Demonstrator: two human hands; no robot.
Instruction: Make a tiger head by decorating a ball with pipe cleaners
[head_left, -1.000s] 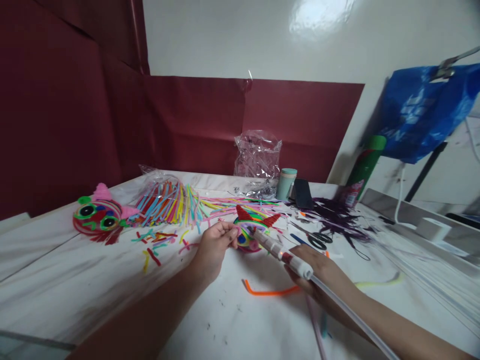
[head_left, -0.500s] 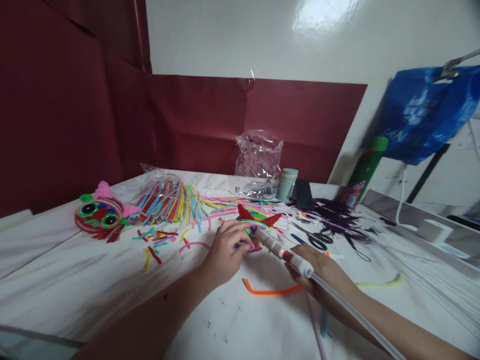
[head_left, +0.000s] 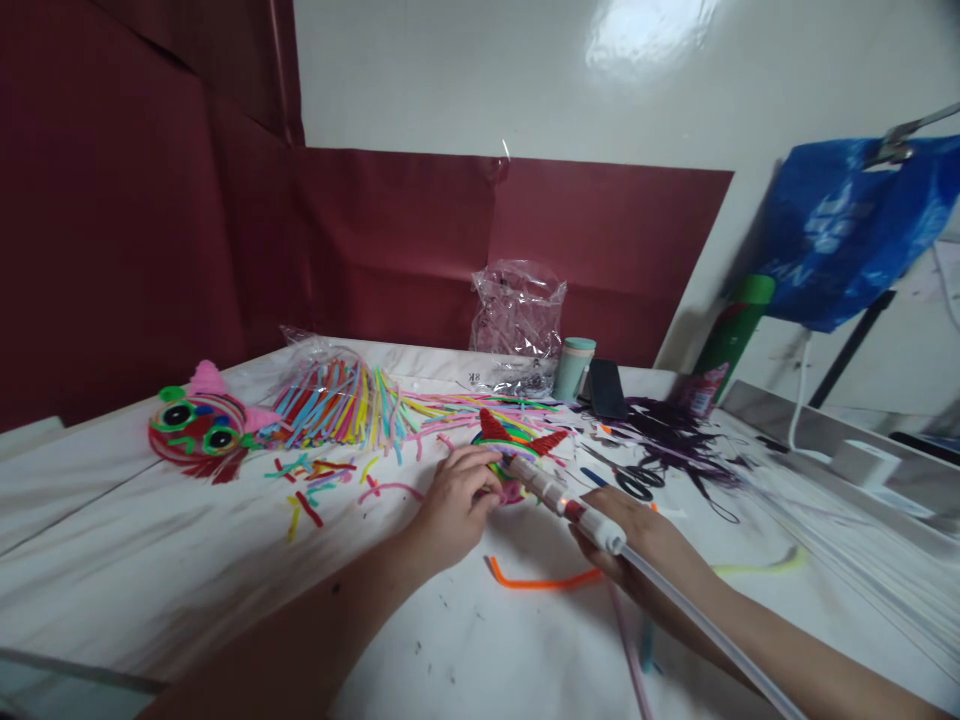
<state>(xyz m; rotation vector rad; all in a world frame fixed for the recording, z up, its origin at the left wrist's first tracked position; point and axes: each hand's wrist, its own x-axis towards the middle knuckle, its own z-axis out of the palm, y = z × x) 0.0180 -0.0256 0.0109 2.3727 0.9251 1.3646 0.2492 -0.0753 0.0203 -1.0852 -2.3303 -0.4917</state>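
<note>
A pipe-cleaner animal face (head_left: 496,430) with two pointed red ears lies mid-table, its green, orange and purple bands partly covered by my hand. The fingers of my left hand (head_left: 450,510) curl around its near left side. In my right hand (head_left: 645,530) is a white glue gun (head_left: 551,493), whose nozzle points at the face's middle; a small orange light glows on its body. Out of its rear runs a long clear glue stick (head_left: 697,610). Nearest to my right forearm is an orange pipe cleaner (head_left: 544,584), bent at one end.
A finished-looking pink and red face (head_left: 201,430) sits at left. Behind are bundled pipe cleaners (head_left: 330,405), cut scraps (head_left: 307,508), a clear plastic bag (head_left: 519,315), a mint cup (head_left: 574,368) and a phone (head_left: 606,388). Scissors (head_left: 634,480) and dark purple strands (head_left: 664,435) lie right.
Almost nothing differs. My left fingers have shifted very slightly at the face, while the glue gun keeps its place.
</note>
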